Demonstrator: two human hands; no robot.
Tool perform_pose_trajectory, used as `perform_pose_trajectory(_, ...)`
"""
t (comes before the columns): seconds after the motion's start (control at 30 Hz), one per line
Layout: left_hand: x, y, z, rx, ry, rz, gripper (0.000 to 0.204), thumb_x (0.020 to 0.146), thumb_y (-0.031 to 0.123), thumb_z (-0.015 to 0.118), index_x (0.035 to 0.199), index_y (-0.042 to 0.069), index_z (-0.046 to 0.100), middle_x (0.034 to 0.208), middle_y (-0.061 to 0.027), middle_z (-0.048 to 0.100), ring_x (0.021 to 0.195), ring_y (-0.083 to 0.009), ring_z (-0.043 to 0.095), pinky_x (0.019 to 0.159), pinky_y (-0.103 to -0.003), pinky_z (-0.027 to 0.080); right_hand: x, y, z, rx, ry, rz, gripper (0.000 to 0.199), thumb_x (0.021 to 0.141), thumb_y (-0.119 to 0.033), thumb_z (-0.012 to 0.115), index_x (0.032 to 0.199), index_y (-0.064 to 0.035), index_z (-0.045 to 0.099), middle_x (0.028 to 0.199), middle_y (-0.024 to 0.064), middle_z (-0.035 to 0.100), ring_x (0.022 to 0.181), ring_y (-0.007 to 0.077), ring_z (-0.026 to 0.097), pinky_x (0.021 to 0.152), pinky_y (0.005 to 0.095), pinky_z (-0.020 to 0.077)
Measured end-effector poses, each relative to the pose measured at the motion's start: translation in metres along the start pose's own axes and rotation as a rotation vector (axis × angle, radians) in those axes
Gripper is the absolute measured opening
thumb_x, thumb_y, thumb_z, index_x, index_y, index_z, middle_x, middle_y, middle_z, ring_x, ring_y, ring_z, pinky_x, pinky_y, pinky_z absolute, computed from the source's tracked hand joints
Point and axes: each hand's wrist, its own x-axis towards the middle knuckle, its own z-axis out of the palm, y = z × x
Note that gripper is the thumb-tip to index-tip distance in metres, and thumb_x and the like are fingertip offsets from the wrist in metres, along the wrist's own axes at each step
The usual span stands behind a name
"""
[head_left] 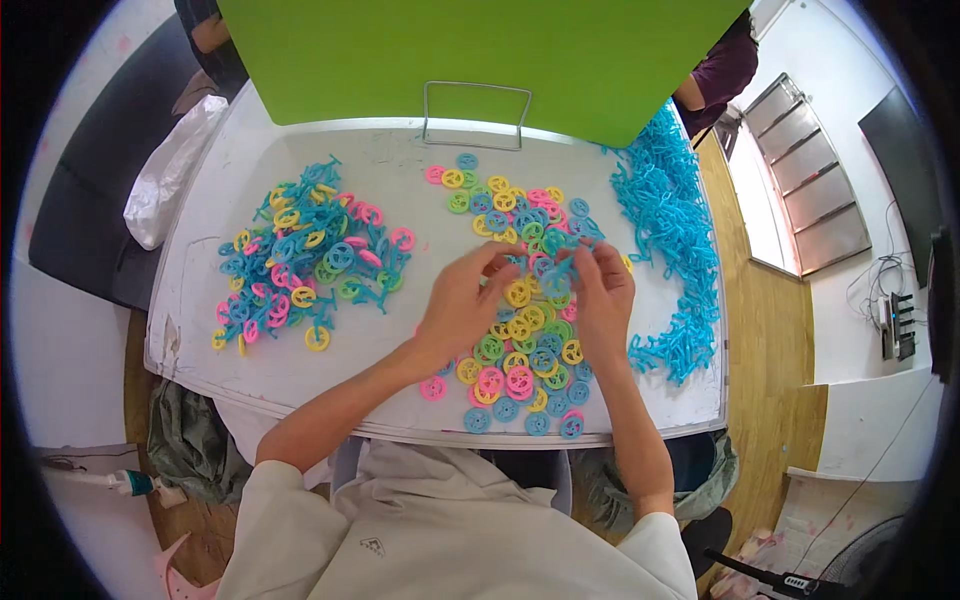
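Both hands are raised over a loose pile of small plastic wheels (pixel 520 330) in pink, yellow, green and blue at the middle of the table. My right hand (pixel 605 295) pinches a translucent blue plastic piece (pixel 558 278), whose exact shape is blurred. Close beside it, my left hand (pixel 468 300) has its thumb and fingertips closed together; a bit of blue shows at the tips, too small to name. To the left lies a heap of blue stems with coloured wheels on them (pixel 300 260). A long heap of bare blue plastic stems (pixel 665 230) lines the right edge.
A green panel (pixel 480 60) with a wire handle (pixel 477 85) stands along the far side of the white table (pixel 380 400). A white plastic bag (pixel 175 170) hangs at the left edge. Another person's sleeve (pixel 728 70) shows at the far right, beyond the panel.
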Motion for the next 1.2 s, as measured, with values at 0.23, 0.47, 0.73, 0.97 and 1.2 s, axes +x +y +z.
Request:
perform_pose_trajectory(0.23, 0.004, -0.043, -0.014, 0.686, 0.102, 0.483, 0.027, 0.072, 0.004, 0.070, 0.098, 0.005, 0.062, 0.083, -0.0114, 0.056, 0.069, -0.0262, 0.057, 0.061, -0.036, 0.047, 0.003, -0.007, -0.002, 0.071, -0.066, -0.002, 0.017, 0.090, -0.006, 0.061, 0.106, -0.0013, 0.059, 0.091, 0.0034, 0.062, 0.079, 0.0100, 0.059, 0.070, 0.0229, 0.0468)
perform_pose_trajectory(0.47, 0.010, -0.001, -0.016, -0.149, -0.058, -0.126, 0.013, 0.084, 0.005, 0.065, 0.096, 0.002, 0.060, 0.088, -0.0074, 0.059, 0.072, -0.0175, 0.064, 0.063, -0.030, 0.052, 0.000, -0.009, -0.001, -0.168, -0.123, 0.015, 0.022, 0.084, -0.007, 0.069, 0.104, -0.0008, 0.060, 0.091, 0.0016, 0.063, 0.081, 0.0067, 0.059, 0.068, 0.0204, 0.0467)
perform_pose_trajectory(0.73, 0.005, -0.012, -0.005, -0.370, -0.110, -0.139, 0.016, 0.093, 0.009, 0.057, 0.104, -0.001, 0.053, 0.095, -0.0063, 0.060, 0.081, -0.0140, 0.065, 0.070, -0.027, 0.057, -0.009, 0.000, 0.007, -0.277, -0.183, 0.088, 0.019, 0.083, -0.008, 0.071, 0.098, -0.0015, 0.060, 0.089, 0.0004, 0.063, 0.085, 0.0065, 0.058, 0.071, 0.0206, 0.0465)
perform_pose_trajectory(0.97, 0.005, -0.012, -0.007, -0.428, -0.122, -0.227, 0.008, 0.095, 0.008, 0.053, 0.099, 0.001, 0.051, 0.094, -0.0055, 0.060, 0.089, -0.0108, 0.060, 0.079, -0.028, 0.055, -0.014, 0.010, 0.011, -0.296, -0.153, 0.014, 0.026, 0.079, -0.011, 0.075, 0.098, -0.0003, 0.061, 0.089, 0.0020, 0.064, 0.084, 0.0079, 0.058, 0.072, 0.0228, 0.0467)
perform_pose_trajectory(1.2, 0.002, -0.017, -0.006, -0.378, -0.086, -0.187, 0.002, 0.094, 0.004, 0.051, 0.095, 0.002, 0.052, 0.091, -0.0042, 0.059, 0.089, -0.0094, 0.058, 0.083, -0.027, 0.051, -0.012, 0.014, 0.010, -0.290, -0.186, -0.025, 0.025, 0.080, -0.009, 0.074, 0.099, -0.0003, 0.061, 0.091, 0.0026, 0.064, 0.085, 0.0090, 0.058, 0.076, 0.0238, 0.0475)
